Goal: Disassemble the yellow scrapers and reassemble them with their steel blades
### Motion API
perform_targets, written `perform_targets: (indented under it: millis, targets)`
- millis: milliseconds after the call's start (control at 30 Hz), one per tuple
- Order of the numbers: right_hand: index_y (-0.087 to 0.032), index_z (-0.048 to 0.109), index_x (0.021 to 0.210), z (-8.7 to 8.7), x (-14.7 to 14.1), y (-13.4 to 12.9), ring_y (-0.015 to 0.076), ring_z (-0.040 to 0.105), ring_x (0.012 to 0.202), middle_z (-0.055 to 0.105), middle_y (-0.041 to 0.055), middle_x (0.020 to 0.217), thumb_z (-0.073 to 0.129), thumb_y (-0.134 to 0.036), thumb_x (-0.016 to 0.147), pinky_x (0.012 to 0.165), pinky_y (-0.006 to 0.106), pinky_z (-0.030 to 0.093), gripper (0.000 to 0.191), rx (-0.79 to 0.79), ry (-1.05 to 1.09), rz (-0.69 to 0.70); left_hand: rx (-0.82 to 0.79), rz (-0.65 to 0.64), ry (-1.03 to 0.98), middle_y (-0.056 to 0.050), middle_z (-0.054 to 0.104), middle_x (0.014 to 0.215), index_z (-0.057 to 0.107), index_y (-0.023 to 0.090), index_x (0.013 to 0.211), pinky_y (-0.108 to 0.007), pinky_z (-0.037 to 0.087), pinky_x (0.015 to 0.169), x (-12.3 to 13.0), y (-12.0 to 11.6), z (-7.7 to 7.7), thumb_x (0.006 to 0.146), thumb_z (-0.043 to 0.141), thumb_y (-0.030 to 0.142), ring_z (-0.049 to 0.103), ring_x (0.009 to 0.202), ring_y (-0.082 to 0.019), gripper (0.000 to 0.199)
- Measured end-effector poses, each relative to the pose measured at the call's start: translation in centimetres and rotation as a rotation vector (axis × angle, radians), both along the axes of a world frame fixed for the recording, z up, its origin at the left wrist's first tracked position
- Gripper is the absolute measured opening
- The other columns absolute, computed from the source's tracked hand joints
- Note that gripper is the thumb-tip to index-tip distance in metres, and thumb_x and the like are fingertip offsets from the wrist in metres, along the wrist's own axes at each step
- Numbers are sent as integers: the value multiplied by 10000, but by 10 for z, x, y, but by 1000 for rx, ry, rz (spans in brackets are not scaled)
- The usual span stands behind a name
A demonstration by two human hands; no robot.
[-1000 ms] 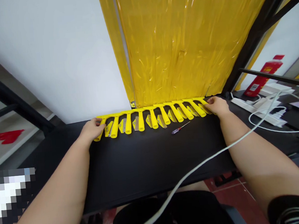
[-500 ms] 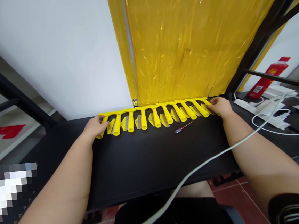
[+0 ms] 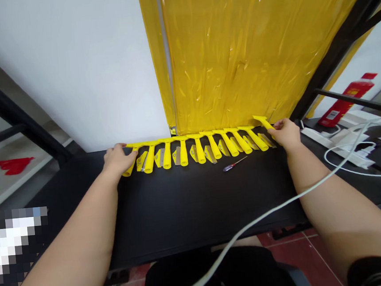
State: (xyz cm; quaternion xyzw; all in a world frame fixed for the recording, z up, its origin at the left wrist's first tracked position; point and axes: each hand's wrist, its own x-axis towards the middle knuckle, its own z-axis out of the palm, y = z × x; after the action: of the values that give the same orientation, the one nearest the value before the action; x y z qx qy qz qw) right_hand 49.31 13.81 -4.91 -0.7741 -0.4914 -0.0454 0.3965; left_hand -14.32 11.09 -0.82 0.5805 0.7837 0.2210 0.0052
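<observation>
A black desk (image 3: pixel 196 213) is stretching across the view beneath an amber plastic strip curtain (image 3: pixel 229 55). Along the desk's far edge, about ten yellow-handled scrapers (image 3: pixel 184 154) are lying side by side, their blades sitting between the handles. The right hand (image 3: pixel 286 133) is pinching one tilted scraper (image 3: pixel 262 121), holding it up at the row's right end. The left hand (image 3: pixel 118 160) is covering the leftmost scraper (image 3: pixel 126 171), its grip impossible to tell. A small screwdriver (image 3: pixel 234 163) is lying just in front of the row.
</observation>
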Motion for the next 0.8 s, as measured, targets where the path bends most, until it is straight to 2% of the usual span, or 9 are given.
perform_targets:
  millis: [67,133,200,300,400,467,567,700,800]
  targets:
    - [-229,590,849,8,-15,-4,241,670,781,700,49,851,778,-332,714,757,360,534,253,62,18,49,106,6,41,-180,640,1166,597,161,1298,-526,416,1108,11,-9,11,861,642,460,524,1304,-404,531]
    - [-232,585,867,15,-38,-11,214,645,739,682,36,845,765,-339,730,719,341,529,250,202,118,225,357,-85,86,-116,623,1015,646,193,1154,-478,441,1049,29,-23,22,881,614,371,581,1152,-344,327]
    - [-240,566,891,22,-70,-22,188,617,679,675,31,854,758,-375,750,650,321,522,274,240,266,496,448,-273,60,-46,573,837,662,203,1023,-385,486,855,55,-41,31,899,598,333,599,886,-257,190]
    - [-241,560,902,31,-128,-50,202,652,782,693,45,917,758,-356,797,748,353,554,252,267,308,891,217,-798,-90,41,484,632,677,208,991,-285,413,616,101,-73,35,970,562,330,487,578,-147,170]
    - [-233,595,931,40,-180,-82,223,663,925,698,60,999,732,-245,863,862,394,549,154,317,140,1180,-25,-1195,-86,40,581,672,716,224,1088,-271,442,651,140,-101,28,1006,555,317,540,602,-123,203]
    - [-231,608,960,45,-204,-101,228,664,962,698,72,1031,718,-208,900,865,401,553,127,343,38,1333,-93,-1238,-127,-4,700,903,659,227,1249,-280,493,716,155,-113,22,998,587,328,620,725,-134,280]
    - [-227,621,1023,46,-223,-117,227,667,1009,696,86,1068,714,-200,940,897,413,560,128,357,3,1477,-184,-1113,-235,-36,722,985,643,207,1165,-305,527,718,159,-119,15,991,611,439,661,779,-162,292]
    - [-228,629,1060,42,-231,-122,215,656,969,698,87,1070,729,-230,954,810,381,570,146,340,31,1493,-204,-950,-489,-65,753,957,673,191,1006,-365,563,830,153,-110,9,990,573,599,704,883,-215,420]
    - [-225,643,1096,43,-234,-125,199,655,915,696,81,1050,733,-253,958,773,366,581,167,338,74,1503,-223,-966,-779,-90,770,977,689,172,1002,-397,571,927,155,-103,8,961,640,586,725,949,-235,419]
